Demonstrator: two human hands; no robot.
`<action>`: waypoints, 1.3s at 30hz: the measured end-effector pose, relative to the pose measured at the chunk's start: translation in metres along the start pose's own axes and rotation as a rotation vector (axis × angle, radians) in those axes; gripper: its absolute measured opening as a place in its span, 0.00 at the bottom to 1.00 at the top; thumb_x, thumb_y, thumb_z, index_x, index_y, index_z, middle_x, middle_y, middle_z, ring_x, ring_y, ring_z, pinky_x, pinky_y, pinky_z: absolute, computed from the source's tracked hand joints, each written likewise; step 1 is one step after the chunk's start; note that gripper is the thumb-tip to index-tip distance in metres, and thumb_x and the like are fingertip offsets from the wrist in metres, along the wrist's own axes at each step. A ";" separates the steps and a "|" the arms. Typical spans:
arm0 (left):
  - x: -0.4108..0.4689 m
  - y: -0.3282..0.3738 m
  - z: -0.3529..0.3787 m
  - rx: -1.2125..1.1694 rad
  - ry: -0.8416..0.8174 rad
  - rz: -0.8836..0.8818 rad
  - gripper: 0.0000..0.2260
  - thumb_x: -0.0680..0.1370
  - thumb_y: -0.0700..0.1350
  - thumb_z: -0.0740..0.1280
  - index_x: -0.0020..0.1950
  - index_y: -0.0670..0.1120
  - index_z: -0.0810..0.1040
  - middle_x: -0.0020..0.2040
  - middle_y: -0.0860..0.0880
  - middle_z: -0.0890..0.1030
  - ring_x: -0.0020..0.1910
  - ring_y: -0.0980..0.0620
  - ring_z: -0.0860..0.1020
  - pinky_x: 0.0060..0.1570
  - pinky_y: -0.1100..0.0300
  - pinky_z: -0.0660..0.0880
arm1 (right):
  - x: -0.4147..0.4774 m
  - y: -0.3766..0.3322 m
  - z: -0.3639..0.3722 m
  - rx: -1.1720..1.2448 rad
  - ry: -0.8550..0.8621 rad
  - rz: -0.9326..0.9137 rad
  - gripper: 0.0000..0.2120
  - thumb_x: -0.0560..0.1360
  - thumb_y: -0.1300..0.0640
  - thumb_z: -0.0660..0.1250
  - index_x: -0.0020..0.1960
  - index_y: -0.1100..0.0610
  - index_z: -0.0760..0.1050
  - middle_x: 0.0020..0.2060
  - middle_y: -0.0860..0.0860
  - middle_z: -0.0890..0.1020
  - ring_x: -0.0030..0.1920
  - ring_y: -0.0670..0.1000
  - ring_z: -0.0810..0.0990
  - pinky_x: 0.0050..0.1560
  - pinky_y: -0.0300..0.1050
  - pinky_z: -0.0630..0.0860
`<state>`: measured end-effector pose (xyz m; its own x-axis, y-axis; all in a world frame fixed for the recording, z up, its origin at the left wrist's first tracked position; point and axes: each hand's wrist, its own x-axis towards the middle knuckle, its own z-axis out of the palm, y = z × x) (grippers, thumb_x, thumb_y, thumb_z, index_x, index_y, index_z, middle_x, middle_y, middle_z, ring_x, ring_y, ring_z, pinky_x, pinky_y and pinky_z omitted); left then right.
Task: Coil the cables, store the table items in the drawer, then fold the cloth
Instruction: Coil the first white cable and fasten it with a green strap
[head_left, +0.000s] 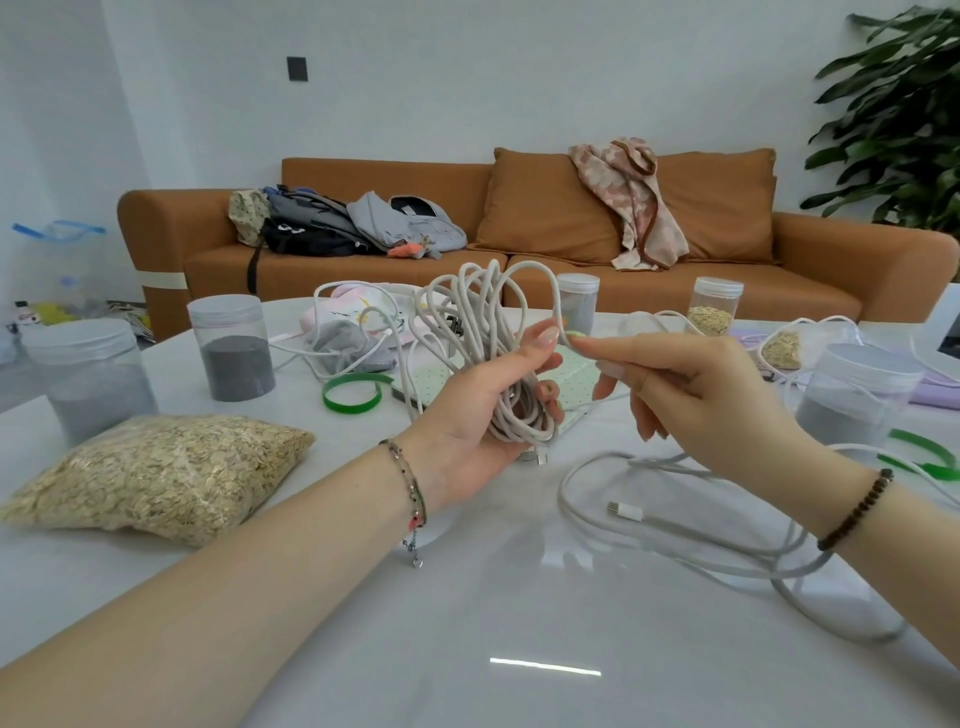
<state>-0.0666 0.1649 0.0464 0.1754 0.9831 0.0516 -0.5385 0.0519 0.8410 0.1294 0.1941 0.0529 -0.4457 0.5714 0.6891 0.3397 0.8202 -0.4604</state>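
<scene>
The left hand (470, 415) is gripping a bundle of off-white braided cable (467, 332), fingers wrapped around the lower part of the loops; the matte, round cord is fanning upward in several tall oval loops above the palm. A metal plug end is poking out below the fist. The right hand (691, 384) is pinching one strand of the same cable between thumb and forefinger just beside the left thumb, the other fingers curling loosely underneath.

A second cable (675, 525), smooth, white and thicker, is lying uncoiled in wide loops on the glossy white table (493, 623) below the right wrist, its white connector resting inside the loops. A third thin white cable (332, 353) is trailing across the far side of the table.

A clear soft bag of oat flakes (156, 473) is sitting pillow-shaped at the left. Cylindrical clear plastic jars of grey powder (231, 348) are standing upright behind it, and another similar jar stands at the right edge. A green strap loop (353, 397) is lying flat near the left jars. A pale green dotted item (571, 384), possibly a cloth or notebook, is lying partly hidden behind the hands. An orange sofa (519, 228) is standing beyond the table.
</scene>
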 end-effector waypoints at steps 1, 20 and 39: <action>0.000 0.000 0.000 0.005 -0.017 -0.001 0.11 0.70 0.44 0.74 0.53 0.48 0.86 0.38 0.51 0.80 0.33 0.55 0.75 0.39 0.60 0.76 | 0.000 -0.001 0.000 0.029 -0.019 0.026 0.19 0.80 0.66 0.64 0.60 0.45 0.82 0.38 0.49 0.84 0.26 0.52 0.76 0.31 0.39 0.74; 0.014 0.017 -0.015 -0.343 0.161 0.218 0.08 0.82 0.45 0.65 0.45 0.43 0.74 0.33 0.50 0.73 0.34 0.55 0.76 0.56 0.47 0.81 | -0.002 -0.003 0.011 0.128 -0.039 0.182 0.10 0.76 0.49 0.66 0.53 0.50 0.83 0.28 0.54 0.79 0.28 0.55 0.77 0.36 0.52 0.78; 0.004 0.010 -0.010 0.082 -0.075 -0.163 0.12 0.75 0.42 0.70 0.57 0.42 0.78 0.32 0.52 0.65 0.30 0.56 0.64 0.29 0.66 0.67 | -0.001 0.005 0.001 0.020 -0.011 0.228 0.12 0.70 0.40 0.65 0.43 0.45 0.83 0.28 0.50 0.78 0.30 0.48 0.73 0.37 0.49 0.71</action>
<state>-0.0795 0.1709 0.0501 0.3173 0.9469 -0.0516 -0.4294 0.1920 0.8825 0.1304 0.1977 0.0497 -0.3683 0.7424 0.5596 0.4160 0.6699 -0.6149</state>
